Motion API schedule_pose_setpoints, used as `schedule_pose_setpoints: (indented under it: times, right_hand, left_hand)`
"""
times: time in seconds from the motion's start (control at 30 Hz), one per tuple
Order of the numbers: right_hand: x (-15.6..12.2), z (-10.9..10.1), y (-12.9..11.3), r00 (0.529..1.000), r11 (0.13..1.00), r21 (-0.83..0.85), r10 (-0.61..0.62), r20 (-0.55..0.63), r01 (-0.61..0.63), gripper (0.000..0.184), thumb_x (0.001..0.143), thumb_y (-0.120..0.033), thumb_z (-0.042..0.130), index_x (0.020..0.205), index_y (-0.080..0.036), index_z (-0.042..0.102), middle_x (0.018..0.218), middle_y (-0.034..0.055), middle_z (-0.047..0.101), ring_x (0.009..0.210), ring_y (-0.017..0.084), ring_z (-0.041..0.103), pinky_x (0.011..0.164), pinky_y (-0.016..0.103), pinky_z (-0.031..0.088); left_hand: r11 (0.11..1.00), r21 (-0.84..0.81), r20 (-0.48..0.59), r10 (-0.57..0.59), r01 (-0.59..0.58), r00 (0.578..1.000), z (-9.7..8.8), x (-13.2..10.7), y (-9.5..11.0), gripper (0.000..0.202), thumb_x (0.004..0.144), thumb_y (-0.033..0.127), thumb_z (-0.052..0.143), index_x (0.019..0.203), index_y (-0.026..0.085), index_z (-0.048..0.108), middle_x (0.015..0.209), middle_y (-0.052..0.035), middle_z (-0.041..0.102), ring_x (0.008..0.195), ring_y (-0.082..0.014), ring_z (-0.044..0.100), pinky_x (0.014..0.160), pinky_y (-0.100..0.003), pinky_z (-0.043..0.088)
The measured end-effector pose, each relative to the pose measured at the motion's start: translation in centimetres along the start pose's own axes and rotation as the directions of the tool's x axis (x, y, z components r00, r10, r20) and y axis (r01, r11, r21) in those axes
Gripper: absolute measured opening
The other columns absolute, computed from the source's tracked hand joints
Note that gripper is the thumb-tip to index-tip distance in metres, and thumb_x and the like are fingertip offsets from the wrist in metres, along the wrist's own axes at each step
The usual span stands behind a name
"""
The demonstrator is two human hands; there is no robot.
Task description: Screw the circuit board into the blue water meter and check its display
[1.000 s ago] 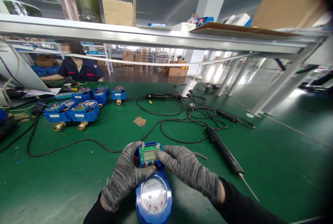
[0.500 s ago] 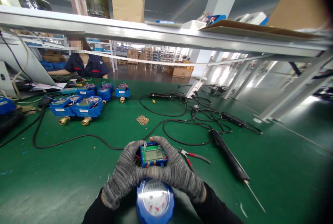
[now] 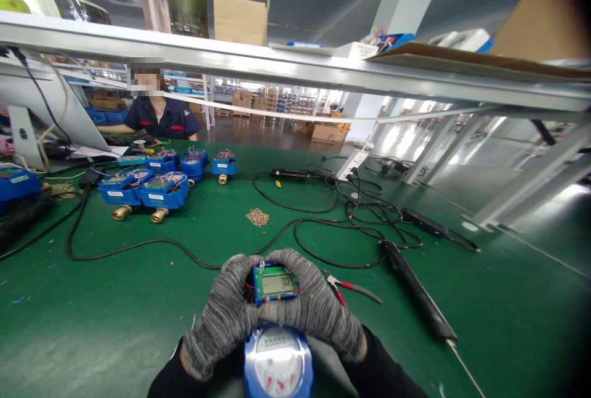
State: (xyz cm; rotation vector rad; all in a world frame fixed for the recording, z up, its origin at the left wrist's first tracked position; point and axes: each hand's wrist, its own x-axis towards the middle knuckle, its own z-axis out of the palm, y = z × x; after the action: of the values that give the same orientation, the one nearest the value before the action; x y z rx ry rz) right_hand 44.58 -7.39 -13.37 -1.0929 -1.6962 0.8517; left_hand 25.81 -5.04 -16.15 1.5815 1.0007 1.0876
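Observation:
A blue water meter (image 3: pixel 277 364) with a round dial face lies on the green bench right in front of me. On its far end sits a green circuit board with a small display (image 3: pixel 276 283). My left hand (image 3: pixel 221 318), in a grey knit glove, wraps the board's left side. My right hand (image 3: pixel 318 312), gloved the same, curls round its right side and front edge. Both thumbs press near the board's lower edge.
Red-handled pliers (image 3: pixel 351 287) lie just right of my hands, then a black electric screwdriver (image 3: pixel 415 290) with tangled black cables (image 3: pixel 351 213). Several blue meters (image 3: pixel 157 188) stand far left, a pile of small brass parts (image 3: pixel 257 217) mid-bench. A co-worker (image 3: pixel 157 116) sits beyond, under a metal shelf (image 3: pixel 295 74).
My right hand has moved from the board's far right corner to clasp its right side beside my left hand, uncovering the pliers. My view has shifted slightly.

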Motion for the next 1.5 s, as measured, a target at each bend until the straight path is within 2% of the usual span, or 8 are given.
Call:
schedule_pose_setpoints:
  times: [0.23, 0.37, 0.63, 0.8, 1.0, 1.2, 1.37, 1.5]
  right_hand:
    - [0.4, 0.4, 0.8, 0.990, 0.988, 0.069, -0.135, -0.043, 0.138, 0.060, 0.071, -0.048, 0.097, 0.117, -0.025, 0.066, 0.110, 0.0054, 0.066, 0.097, 0.028, 0.065, 0.080, 0.035, 0.057]
    - [0.2, 0.3, 0.5, 0.989, 0.980, 0.136, -0.136, -0.056, 0.142, 0.055, 0.071, -0.038, 0.097, 0.114, -0.026, 0.066, 0.107, 0.0034, 0.067, 0.092, 0.026, 0.067, 0.074, 0.030, 0.058]
    - [-0.3, 0.1, 1.1, 0.999, 0.991, 0.132, -0.015, -0.046, 0.021, 0.066, 0.068, -0.048, 0.096, 0.118, -0.022, 0.063, 0.113, 0.0110, 0.067, 0.098, 0.034, 0.066, 0.081, 0.040, 0.060]
    - [-0.7, -0.2, 2.9, 0.999, 0.991, 0.133, 0.005, -0.050, 0.002, 0.072, 0.068, -0.052, 0.095, 0.123, -0.022, 0.060, 0.118, 0.0139, 0.065, 0.104, 0.037, 0.065, 0.086, 0.045, 0.060]
    - [-1.2, 0.0, 4.9, 0.995, 0.993, 0.088, -0.079, -0.065, 0.085, 0.070, 0.077, -0.053, 0.092, 0.130, -0.025, 0.057, 0.123, 0.0124, 0.063, 0.105, 0.035, 0.066, 0.087, 0.046, 0.060]
    - [-1.4, 0.5, 4.5, 0.997, 0.973, 0.228, -0.025, -0.079, 0.043, 0.074, 0.072, -0.058, 0.094, 0.128, -0.025, 0.058, 0.122, 0.0116, 0.065, 0.107, 0.035, 0.066, 0.091, 0.044, 0.059]
    - [-1.4, 0.6, 5.3, 0.995, 0.974, 0.222, -0.030, -0.093, 0.050, 0.076, 0.071, -0.058, 0.094, 0.128, -0.024, 0.058, 0.121, 0.0138, 0.065, 0.103, 0.036, 0.067, 0.089, 0.047, 0.059]
    - [-1.1, 0.4, 4.2, 0.990, 0.978, 0.192, -0.055, -0.128, 0.079, 0.071, 0.070, -0.054, 0.095, 0.124, -0.024, 0.061, 0.114, 0.0109, 0.068, 0.097, 0.033, 0.069, 0.082, 0.042, 0.062]
  left_hand:
    - [0.976, -0.097, 0.259, -0.162, 0.193, 0.952, -4.0, -0.9, 2.1, 0.073, 0.070, 0.045, 0.086, 0.136, 0.029, 0.059, 0.143, -0.0082, 0.060, 0.135, -0.0319, 0.055, 0.117, -0.049, 0.044]
    - [0.990, 0.039, 0.165, -0.142, 0.137, 0.976, -5.1, -0.8, 2.4, 0.048, 0.078, 0.045, 0.077, 0.122, 0.028, 0.068, 0.133, -0.0068, 0.066, 0.130, -0.0316, 0.057, 0.116, -0.050, 0.042]
    - [0.965, 0.168, 0.055, 0.197, -0.204, 0.979, -3.6, 0.0, 1.7, 0.015, 0.092, 0.034, 0.062, 0.094, 0.019, 0.065, 0.107, -0.0068, 0.068, 0.107, -0.0206, 0.064, 0.099, -0.036, 0.050]
    - [0.957, 0.147, 0.075, 0.241, -0.250, 0.968, -3.6, -0.2, 1.3, 0.014, 0.095, 0.030, 0.058, 0.088, 0.018, 0.059, 0.100, -0.0054, 0.067, 0.098, -0.0177, 0.063, 0.093, -0.034, 0.050]
    - [0.861, 0.443, -0.071, 0.310, -0.248, 0.948, -2.2, 0.3, 1.5, 0.005, 0.080, 0.020, 0.066, 0.081, 0.016, 0.064, 0.087, -0.0071, 0.064, 0.088, -0.0246, 0.060, 0.085, -0.045, 0.050]
    - [0.717, 0.648, -0.091, 0.406, -0.255, 0.909, -0.6, 0.4, 1.4, 0.030, 0.072, 0.009, 0.070, 0.097, 0.026, 0.075, 0.093, -0.0029, 0.075, 0.090, -0.0283, 0.067, 0.095, -0.059, 0.048]
    - [0.570, 0.765, -0.071, 0.537, -0.299, 0.841, -0.7, 0.5, 0.8, 0.017, 0.079, 0.014, 0.067, 0.087, 0.027, 0.076, 0.092, -0.0034, 0.074, 0.090, -0.0300, 0.067, 0.092, -0.061, 0.051]
    - [0.609, 0.740, -0.145, 0.561, -0.288, 0.815, -0.8, 0.0, 0.4, 0.021, 0.091, 0.020, 0.054, 0.102, 0.020, 0.073, 0.104, -0.0106, 0.074, 0.100, -0.0319, 0.067, 0.095, -0.060, 0.052]
